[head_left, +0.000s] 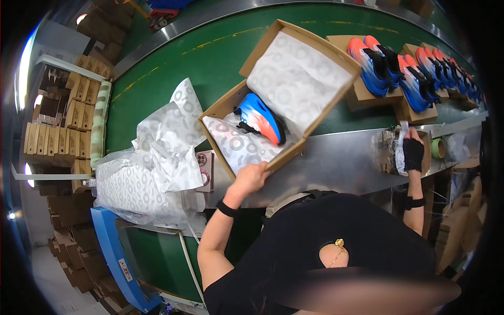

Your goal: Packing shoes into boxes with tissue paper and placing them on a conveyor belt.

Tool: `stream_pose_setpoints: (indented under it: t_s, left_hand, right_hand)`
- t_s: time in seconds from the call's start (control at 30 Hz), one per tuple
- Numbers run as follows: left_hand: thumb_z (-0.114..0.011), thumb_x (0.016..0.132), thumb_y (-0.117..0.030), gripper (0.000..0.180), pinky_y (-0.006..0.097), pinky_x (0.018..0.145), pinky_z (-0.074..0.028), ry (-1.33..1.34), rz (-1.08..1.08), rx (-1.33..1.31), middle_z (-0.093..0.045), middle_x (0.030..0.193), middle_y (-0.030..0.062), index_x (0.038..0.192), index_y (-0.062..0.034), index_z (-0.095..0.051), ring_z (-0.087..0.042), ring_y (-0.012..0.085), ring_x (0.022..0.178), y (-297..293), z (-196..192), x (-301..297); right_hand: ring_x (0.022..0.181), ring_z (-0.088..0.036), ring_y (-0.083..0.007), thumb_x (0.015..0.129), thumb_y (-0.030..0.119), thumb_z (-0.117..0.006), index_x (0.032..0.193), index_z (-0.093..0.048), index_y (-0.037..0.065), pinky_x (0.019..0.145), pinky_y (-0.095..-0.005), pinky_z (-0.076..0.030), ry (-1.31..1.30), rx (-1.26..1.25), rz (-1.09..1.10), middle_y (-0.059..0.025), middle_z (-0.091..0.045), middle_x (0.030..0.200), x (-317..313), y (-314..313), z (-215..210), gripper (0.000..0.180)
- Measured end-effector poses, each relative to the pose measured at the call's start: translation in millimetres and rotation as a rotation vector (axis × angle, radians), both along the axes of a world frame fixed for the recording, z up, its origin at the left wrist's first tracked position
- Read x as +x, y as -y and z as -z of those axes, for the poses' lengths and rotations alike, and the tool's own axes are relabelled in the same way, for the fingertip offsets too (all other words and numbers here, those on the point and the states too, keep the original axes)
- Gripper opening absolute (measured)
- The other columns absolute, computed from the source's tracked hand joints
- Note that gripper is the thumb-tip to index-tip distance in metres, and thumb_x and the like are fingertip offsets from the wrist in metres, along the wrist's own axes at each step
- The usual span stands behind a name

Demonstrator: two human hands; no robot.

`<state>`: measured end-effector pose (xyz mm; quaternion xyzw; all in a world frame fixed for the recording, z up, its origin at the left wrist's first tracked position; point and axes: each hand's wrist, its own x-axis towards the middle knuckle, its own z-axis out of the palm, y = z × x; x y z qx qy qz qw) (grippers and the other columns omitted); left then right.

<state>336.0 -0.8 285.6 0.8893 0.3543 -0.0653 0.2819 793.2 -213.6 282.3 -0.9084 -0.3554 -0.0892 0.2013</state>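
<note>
An open cardboard shoe box point(219, 157) sits tilted on the bench in front of me, its lid folded back and lined with printed white tissue paper point(296, 71). Inside lies one blue, white and orange sports shoe point(261, 119) on more tissue. My left hand point(251, 177) is closed on the box's near edge. Off to the right, my right hand point(413, 151), in a black fingerless glove, is over a small open carton point(388, 152). Its fingers pinch a small whitish packet point(403, 128), whose contents I cannot make out.
Pairs of matching shoes point(375, 65) stand on closed boxes along the far right. Left of the open box lies a plastic-wrapped stack of tissue sheets point(142, 178), with a pink phone point(205, 170) beside it. A green tape roll point(437, 149) is by the carton. Stacked boxes point(52, 142) fill the left.
</note>
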Motion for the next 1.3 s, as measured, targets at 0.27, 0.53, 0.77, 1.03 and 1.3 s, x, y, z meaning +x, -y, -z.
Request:
stream_pose_setpoints:
  t_s: [0.27, 0.53, 0.77, 1.03, 1.3]
  left_hand:
    - [-0.056, 0.077, -0.021, 0.023, 0.043, 0.063, -0.044, 0.103, -0.029, -0.019, -0.058, 0.077, 0.0192, 0.092, -0.0036, -0.052, -0.056, 0.0359, 0.074, 34, 0, 1]
    - [-0.062, 0.073, -0.015, 0.060, 0.035, 0.086, -0.038, 0.520, -0.623, 0.461, -0.044, 0.114, 0.0254, 0.121, 0.0056, -0.033, -0.046, 0.0349, 0.104, 35, 11, -51]
    - [-0.046, 0.079, -0.006, 0.057, 0.034, 0.094, -0.032, 0.564, -0.635, -0.081, -0.038, 0.124, 0.0255, 0.129, 0.0058, -0.021, -0.040, 0.0348, 0.113, 24, 46, -41]
    - [-0.022, 0.076, -0.071, 0.085, 0.040, 0.083, -0.035, 0.961, -0.852, -1.015, -0.043, 0.122, 0.0139, 0.125, -0.0029, -0.037, -0.041, 0.0267, 0.110, -7, 30, 3]
    - [-0.041, 0.087, -0.036, 0.041, 0.029, 0.060, -0.041, 0.788, -0.747, -0.389, -0.059, 0.071, 0.0068, 0.091, 0.0013, -0.058, -0.056, 0.0175, 0.073, -46, 67, 42]
  right_hand:
    - [0.051, -0.051, -0.0188, 0.073, 0.009, -0.059, 0.113, -0.050, 0.011, 0.051, -0.0288, -0.042, -0.577, 0.359, -0.695, -0.0071, -0.053, 0.060, -186, -144, -90, 0.042]
    - [0.056, -0.054, -0.0106, 0.075, 0.011, -0.058, 0.093, -0.053, 0.002, 0.052, -0.0224, -0.045, -1.575, -0.323, -0.846, -0.0001, -0.051, 0.065, -177, -83, -57, 0.021]
    - [0.053, -0.045, -0.0077, 0.070, 0.018, -0.065, 0.102, -0.045, 0.006, 0.045, -0.0237, -0.038, -1.432, 0.468, -0.108, 0.0009, -0.047, 0.066, -168, -125, -9, 0.040]
    - [0.081, -0.055, -0.0269, 0.068, 0.000, -0.047, 0.117, -0.044, 0.006, 0.055, -0.0308, -0.048, 0.221, -0.066, -1.002, -0.0163, -0.045, 0.108, -208, -80, 9, 0.050]
    - [0.078, -0.056, -0.0250, 0.067, 0.002, -0.048, 0.116, -0.045, 0.005, 0.053, -0.0297, -0.048, 0.268, -0.062, -0.944, -0.0163, -0.046, 0.106, -214, -79, 8, 0.048]
